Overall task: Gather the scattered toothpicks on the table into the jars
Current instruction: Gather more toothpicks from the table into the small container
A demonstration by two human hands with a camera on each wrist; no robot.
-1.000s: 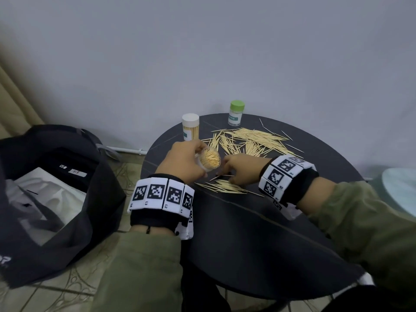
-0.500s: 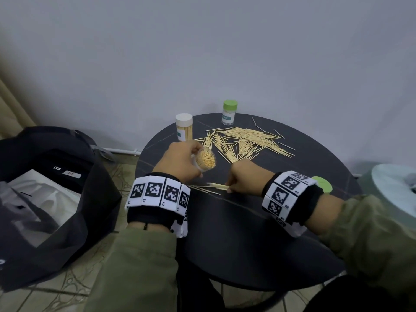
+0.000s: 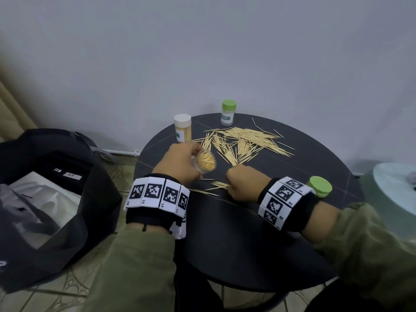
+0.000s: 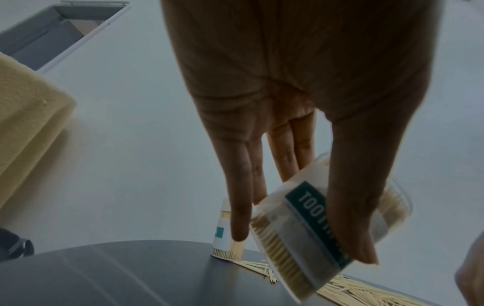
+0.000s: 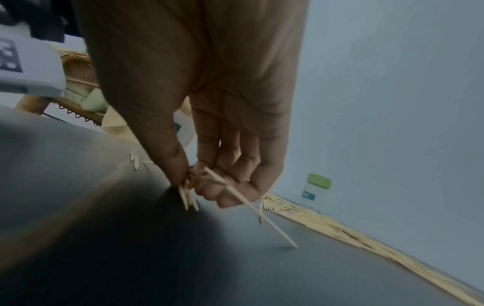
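On the round black table (image 3: 258,233) toothpicks (image 3: 245,143) lie scattered; the left hand (image 3: 180,163) grips an open jar (image 3: 206,162), the right hand (image 3: 245,185) fingers (image 5: 228,194) pinch a small bunch (image 5: 191,186).

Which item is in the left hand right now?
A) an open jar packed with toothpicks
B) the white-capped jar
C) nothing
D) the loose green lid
A: the left hand has its grip around an uncapped open jar, tilted, full of toothpicks; the white-capped jar stands on the table, and the green lid lies beside the right wrist.
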